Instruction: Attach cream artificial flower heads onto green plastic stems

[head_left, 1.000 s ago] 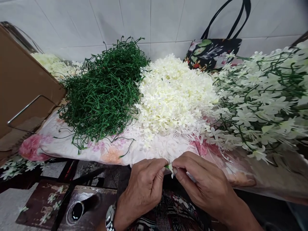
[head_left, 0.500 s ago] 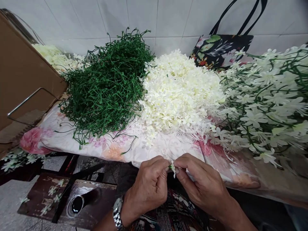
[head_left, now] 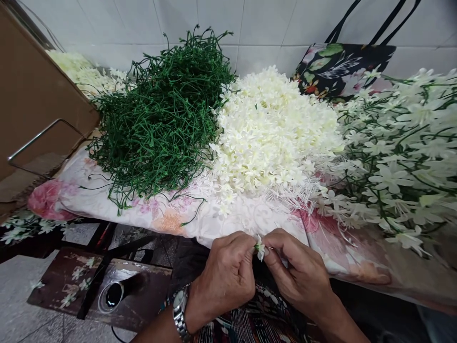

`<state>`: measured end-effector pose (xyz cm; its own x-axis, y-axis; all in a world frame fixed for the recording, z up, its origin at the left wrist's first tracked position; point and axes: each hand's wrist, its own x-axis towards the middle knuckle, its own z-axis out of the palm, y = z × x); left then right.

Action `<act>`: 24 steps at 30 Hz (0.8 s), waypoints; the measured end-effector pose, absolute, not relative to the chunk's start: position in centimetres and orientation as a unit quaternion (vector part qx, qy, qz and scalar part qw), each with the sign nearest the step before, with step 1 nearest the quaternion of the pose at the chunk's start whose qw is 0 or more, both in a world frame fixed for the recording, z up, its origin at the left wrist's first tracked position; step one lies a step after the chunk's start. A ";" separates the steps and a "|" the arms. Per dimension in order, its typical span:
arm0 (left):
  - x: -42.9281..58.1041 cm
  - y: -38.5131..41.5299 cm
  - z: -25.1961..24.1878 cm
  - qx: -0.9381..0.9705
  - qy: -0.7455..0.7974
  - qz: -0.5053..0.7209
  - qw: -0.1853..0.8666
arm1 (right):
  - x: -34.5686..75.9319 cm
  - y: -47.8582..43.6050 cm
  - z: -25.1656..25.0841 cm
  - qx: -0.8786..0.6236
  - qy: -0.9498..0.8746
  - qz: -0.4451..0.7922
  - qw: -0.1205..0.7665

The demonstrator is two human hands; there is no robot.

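Note:
My left hand (head_left: pixel 230 269), with a metal watch on its wrist, pinches a small white flower (head_left: pixel 261 248) by its green base. On the flower's other side, my right hand (head_left: pixel 298 267) has thumb and forefinger pinched together at its petals; what lies between those fingertips is too small to make out. Both hands are above my lap at the table's near edge. Beyond them lie a heap of white blossoms (head_left: pixel 274 138) and, left of it, a pile of green stems (head_left: pixel 160 119).
Finished-looking white flower sprays (head_left: pixel 403 166) fill the right side. A floral bag (head_left: pixel 342 71) leans on the tiled wall. A cardboard box (head_left: pixel 43 85) stands left. Lower left, a cup of dark liquid (head_left: pixel 113 295) rests on a brown stool (head_left: pixel 143 286).
The flower between my hands now shows more of its open petals. The view has shifted slightly, and both hands stay close together.

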<state>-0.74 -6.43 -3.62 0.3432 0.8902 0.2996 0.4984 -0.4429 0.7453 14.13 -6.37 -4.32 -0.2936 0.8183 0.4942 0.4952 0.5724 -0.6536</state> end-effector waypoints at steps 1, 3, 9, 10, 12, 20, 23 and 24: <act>-0.7 -6.4 -3.6 0.770 0.449 0.357 0.278 | 14.1 -6.4 -4.4 -0.425 -0.774 0.197 0.426; -0.7 -6.4 -3.5 0.769 0.446 0.361 0.281 | 14.0 -6.5 -4.7 -0.432 -0.763 0.204 0.436; -0.6 -6.3 -3.4 0.774 0.448 0.360 0.266 | 13.8 -6.6 -4.8 -0.425 -0.754 0.200 0.460; -0.6 -6.3 -3.4 0.773 0.451 0.359 0.263 | 13.8 -6.6 -4.8 -0.424 -0.754 0.197 0.461; -0.5 -6.4 -3.4 0.774 0.455 0.358 0.255 | 13.7 -6.5 -4.8 -0.424 -0.756 0.194 0.461; -0.2 -6.6 -3.6 0.780 0.471 0.357 0.205 | 13.5 -6.6 -5.0 -0.426 -0.754 0.191 0.462; -0.2 -6.6 -3.6 0.781 0.475 0.355 0.195 | 13.4 -6.6 -5.0 -0.431 -0.751 0.181 0.466; -0.1 -6.6 -3.6 0.781 0.476 0.355 0.193 | 13.4 -6.6 -5.0 -0.433 -0.750 0.180 0.466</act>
<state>-0.15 -6.61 -3.57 0.2954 0.8801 0.3718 0.6062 -0.4735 0.6390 13.38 -6.57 -4.98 -0.1902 0.8173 0.5439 0.4823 0.5604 -0.6734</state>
